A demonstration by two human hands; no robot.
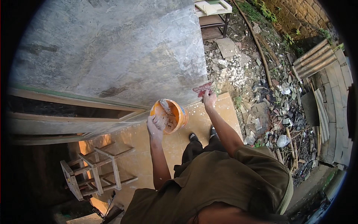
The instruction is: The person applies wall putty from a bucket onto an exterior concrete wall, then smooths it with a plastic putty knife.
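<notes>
My left hand, dusted with pale plaster, is closed on the near-left rim of an orange bucket. Wet-looking greyish-pink plaster coats the bucket's inside, and a plaster-covered stick or tool handle leans in it. To the right, my right hand grips a flat reddish scraper smeared with white. The scraper is by the right end of a grey plastered wall; whether it touches the wall I cannot tell. Fingers of the right hand partly hide the scraper's grip.
A wooden frame stool lies at the lower left on tan floor tiles. Rubble and a long pole cover the ground beyond the tiles' right edge. A shelf stands past the wall, and a window frame opens at left.
</notes>
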